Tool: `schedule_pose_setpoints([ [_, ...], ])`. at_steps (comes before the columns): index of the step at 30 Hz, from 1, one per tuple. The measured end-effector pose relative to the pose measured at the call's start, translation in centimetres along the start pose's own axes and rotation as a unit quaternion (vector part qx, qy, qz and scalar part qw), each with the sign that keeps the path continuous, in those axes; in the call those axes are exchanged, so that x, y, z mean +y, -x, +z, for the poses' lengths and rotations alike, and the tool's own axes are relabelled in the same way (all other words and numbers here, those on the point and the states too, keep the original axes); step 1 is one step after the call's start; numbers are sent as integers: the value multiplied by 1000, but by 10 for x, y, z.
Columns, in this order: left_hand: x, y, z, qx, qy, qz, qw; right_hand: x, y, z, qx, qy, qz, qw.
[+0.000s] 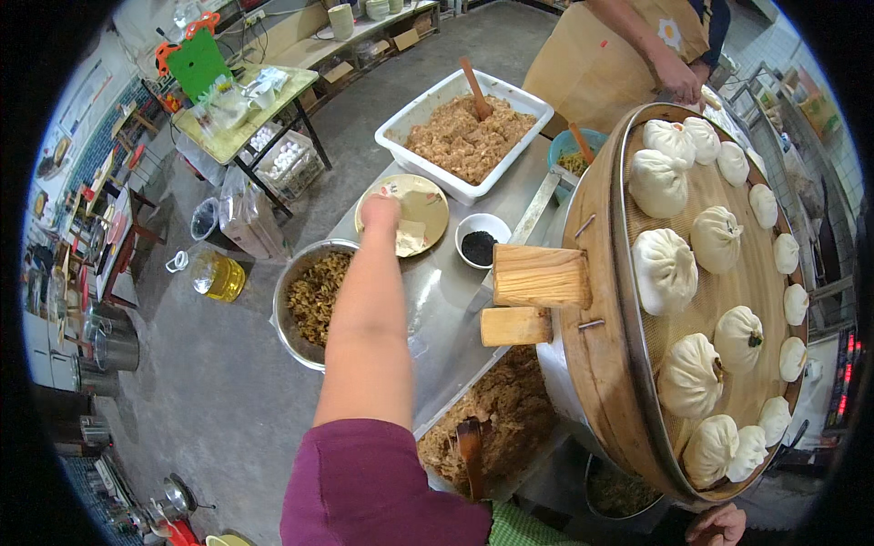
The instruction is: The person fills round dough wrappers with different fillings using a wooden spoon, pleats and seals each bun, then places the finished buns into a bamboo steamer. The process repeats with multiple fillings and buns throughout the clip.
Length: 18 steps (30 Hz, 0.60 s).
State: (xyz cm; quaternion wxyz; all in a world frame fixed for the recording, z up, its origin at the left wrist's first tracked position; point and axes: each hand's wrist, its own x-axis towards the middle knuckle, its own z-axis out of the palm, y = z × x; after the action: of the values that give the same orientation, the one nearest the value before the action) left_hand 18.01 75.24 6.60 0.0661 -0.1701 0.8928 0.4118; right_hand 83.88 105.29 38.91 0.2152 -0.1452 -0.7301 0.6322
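Note:
My left hand point(380, 210), at the end of a bare forearm, is over a cream plate point(430, 205). Its fingers are turned away, so what they hold or touch is hidden. A thin pale square sheet point(411, 237) lies on the plate. At the bottom right edge, my right hand point(717, 525) is partly visible below a large round bamboo steamer point(608, 327), its fingers curled. I cannot tell whether it touches the steamer. Several pleated white buns point(664, 271) sit spaced on the mesh liner inside, with smaller-looking ones along the far rim.
Beside the plate stand a steel bowl of brown filling point(314, 297) and a white bowl of black seeds point(478, 247). Wooden blocks point(539, 276) jut from beside the steamer. Beyond are a white tub of minced filling point(471, 184) and a co-worker in an apron point(580, 54).

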Motion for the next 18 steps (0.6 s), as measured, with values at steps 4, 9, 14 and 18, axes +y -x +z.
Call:
schedule_pose_setpoints([
  [4,7,4,-49,-53,615,-81,782,-1,1,-9,-36,-32,23,999],
  [9,18,102,-121,-218,728,54,648,-1,-10,-8,-202,-30,53,977],
  [14,-7,277,-159,-180,656,-7,733,16,-10,1,-278,-96,99,951],
  [18,-37,433,-160,-234,591,-37,771,40,-9,-7,-375,-104,166,906],
])
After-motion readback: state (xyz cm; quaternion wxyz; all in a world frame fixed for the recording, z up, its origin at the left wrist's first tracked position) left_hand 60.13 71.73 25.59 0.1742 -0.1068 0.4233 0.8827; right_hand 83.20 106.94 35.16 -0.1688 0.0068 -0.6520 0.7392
